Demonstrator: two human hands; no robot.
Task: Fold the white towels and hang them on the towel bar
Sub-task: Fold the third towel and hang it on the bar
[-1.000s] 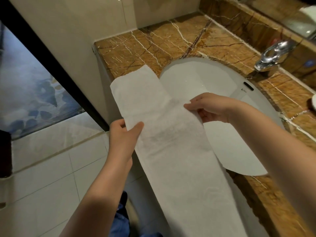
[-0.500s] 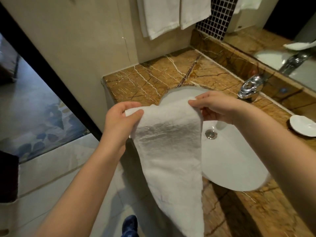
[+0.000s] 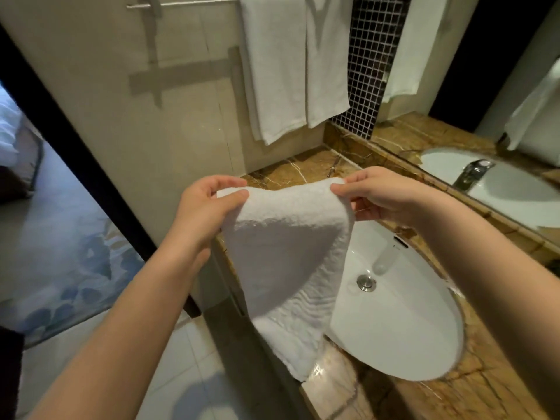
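A folded white towel (image 3: 288, 253) hangs in the air in front of the counter, its lower end near the counter's front edge. My left hand (image 3: 206, 207) pinches its top left corner and my right hand (image 3: 381, 195) pinches its top right corner. High on the wall runs the metal towel bar (image 3: 181, 3), bare on its left part. Two white towels (image 3: 294, 65) hang from its right part.
A brown marble counter (image 3: 303, 168) holds a white oval sink (image 3: 403, 313) to the right of the towel. A mirror (image 3: 500, 147) runs along the right, reflecting a faucet. A black door frame (image 3: 91, 183) stands to the left; pale floor tiles lie below.
Both hands have lifted the towel off the counter and raised it towards the wall. The view has tilted up, bringing the towel bar and the hung towels into sight.
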